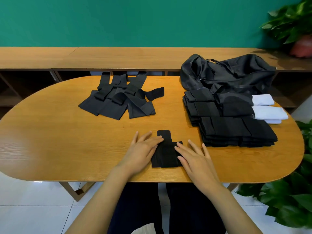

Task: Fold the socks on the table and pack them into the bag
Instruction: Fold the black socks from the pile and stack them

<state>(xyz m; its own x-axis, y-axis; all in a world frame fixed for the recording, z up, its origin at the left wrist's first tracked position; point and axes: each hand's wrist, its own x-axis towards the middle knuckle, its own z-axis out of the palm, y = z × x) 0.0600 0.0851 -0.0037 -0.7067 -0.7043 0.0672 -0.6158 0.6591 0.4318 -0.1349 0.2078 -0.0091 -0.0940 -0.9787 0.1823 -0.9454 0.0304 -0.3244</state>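
A pair of black socks (166,152) lies partly folded near the front edge of the oval wooden table (67,141). My left hand (143,149) rests flat on its left side with straight fingers. My right hand (194,156) presses flat on its right side. A loose pile of unfolded black socks (118,98) lies at the back middle. Stacks of folded black socks (236,129) sit at the right, with folded white socks (268,110) beside them. The black bag (228,73) slumps at the back right, its opening toward the left.
A long wooden shelf unit (101,58) runs along the green wall behind the table. Potted plants stand at the right, one at the top (295,22) and one low by the table end (290,200). White floor tiles show below.
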